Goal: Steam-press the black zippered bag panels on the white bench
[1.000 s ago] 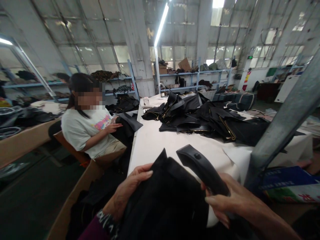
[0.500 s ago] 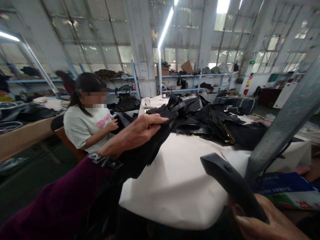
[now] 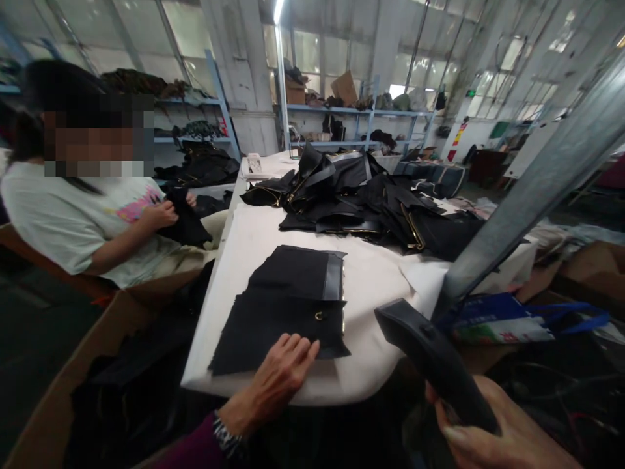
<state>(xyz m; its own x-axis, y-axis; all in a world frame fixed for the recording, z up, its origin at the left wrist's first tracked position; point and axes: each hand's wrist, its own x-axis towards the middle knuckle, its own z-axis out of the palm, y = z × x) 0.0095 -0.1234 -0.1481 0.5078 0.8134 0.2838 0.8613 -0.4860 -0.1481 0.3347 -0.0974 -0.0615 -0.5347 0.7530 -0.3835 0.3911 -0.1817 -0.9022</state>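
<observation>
The black cloth point(image 3: 278, 326) lies on the white table point(image 3: 375, 273); our left hand point(image 3: 278, 378) touches its near edge; we cannot tell if it pinches; our right hand point(image 3: 512, 430) grips the black tool point(image 3: 434, 352).

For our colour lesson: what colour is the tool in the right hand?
The tool is black; the head view shows it best.

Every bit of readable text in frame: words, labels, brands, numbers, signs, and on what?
Nothing legible.
Blue bag: pale lettering, red marks, too blurred.
Co-worker's white shirt: pink print, too blurred.
Far pillar: green sign, red-and-yellow sign, both too small.
Black tool, black cloth: no lettering visible.
</observation>
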